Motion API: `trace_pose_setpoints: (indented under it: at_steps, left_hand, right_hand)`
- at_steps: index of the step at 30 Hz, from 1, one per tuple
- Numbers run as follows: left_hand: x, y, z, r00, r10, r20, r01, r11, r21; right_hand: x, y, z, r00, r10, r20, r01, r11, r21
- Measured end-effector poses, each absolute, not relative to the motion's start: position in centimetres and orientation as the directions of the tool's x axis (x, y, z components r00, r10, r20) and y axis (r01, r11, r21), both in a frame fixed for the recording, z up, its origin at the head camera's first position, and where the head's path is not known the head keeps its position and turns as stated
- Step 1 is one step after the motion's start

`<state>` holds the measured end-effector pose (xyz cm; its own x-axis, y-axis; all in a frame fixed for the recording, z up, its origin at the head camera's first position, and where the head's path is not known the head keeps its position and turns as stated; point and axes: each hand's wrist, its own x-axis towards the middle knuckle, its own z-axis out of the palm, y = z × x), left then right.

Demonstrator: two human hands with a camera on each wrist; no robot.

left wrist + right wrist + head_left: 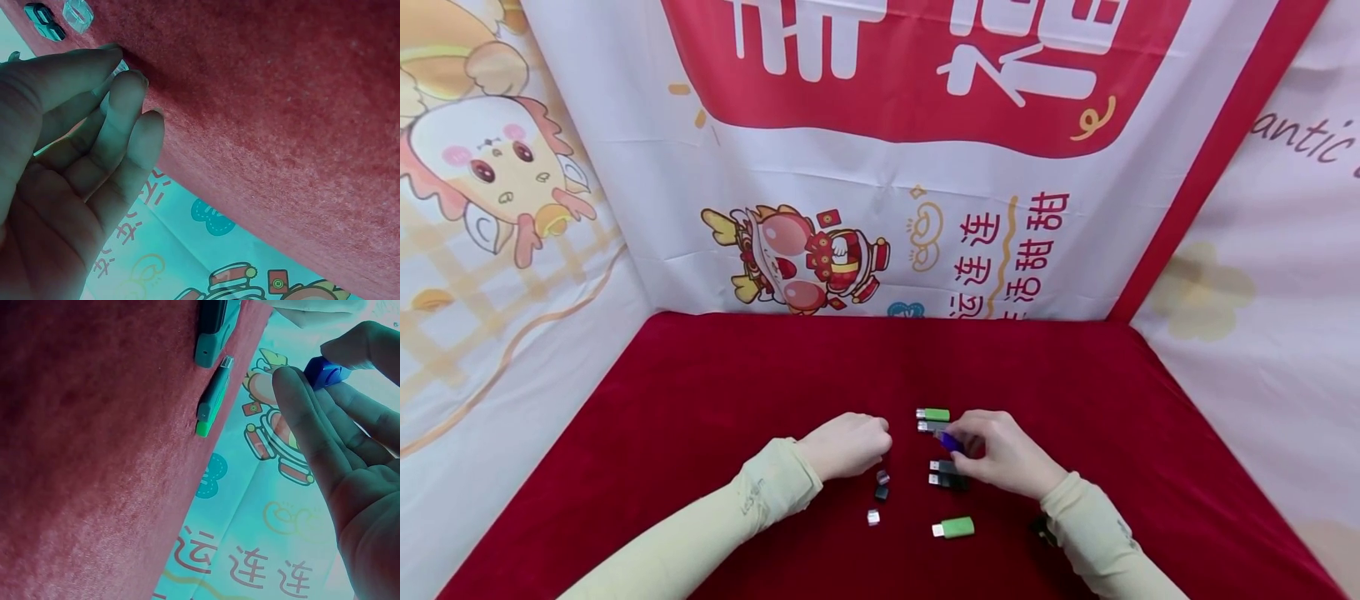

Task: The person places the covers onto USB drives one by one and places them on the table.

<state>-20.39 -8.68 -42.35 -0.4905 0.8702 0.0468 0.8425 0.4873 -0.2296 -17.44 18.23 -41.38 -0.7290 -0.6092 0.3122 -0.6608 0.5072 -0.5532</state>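
My right hand (1003,454) pinches a blue-purple USB stick (950,442) between thumb and fingers, over a column of sticks. My left hand (850,446) is low over the cloth to the left, with a small clear cap (122,66) between its thumb and fingertips, mostly hidden by them. Just nearer than that hand lie a clear cap (882,477), a black cap (882,492) and another clear cap (873,517). A green stick (936,414) and a grey stick (928,426) lie side by side beyond the right fingers; two dark sticks (950,481) lie under that hand.
Closer to the front, a separate green USB stick (957,527) lies on the red cloth (760,367). A small dark object (1042,531) is partly covered by the right sleeve. Printed curtains (880,183) stand behind the table and on both sides.
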Motion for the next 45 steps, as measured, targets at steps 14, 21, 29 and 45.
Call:
trace_pose_setpoints:
  at_steps: [14,21,29,45]
  left_hand:
    - [-21.0,-8.8,-42.3,-0.516,0.856,0.028,0.849,0.515,-0.118]
    - [-21.2,-9.4,-41.6,-0.531,0.847,0.032,0.848,0.530,0.019]
    - [-20.6,-10.4,-39.8,-0.564,0.816,0.127,0.824,0.548,0.143]
    - [-18.9,-12.0,-36.7,-0.616,0.731,0.294,0.788,0.566,0.241]
  right_hand:
    - [-18.0,18.0,-40.8,-0.710,-0.630,0.314,-0.681,0.502,-0.533]
    - [-18.1,18.0,-40.7,-0.695,-0.633,0.341,-0.701,0.491,-0.516]
    - [-18.1,17.8,-40.5,-0.692,-0.626,0.358,-0.705,0.483,-0.518]
    - [-17.3,16.8,-39.4,-0.656,-0.637,0.405,-0.736,0.420,-0.531]
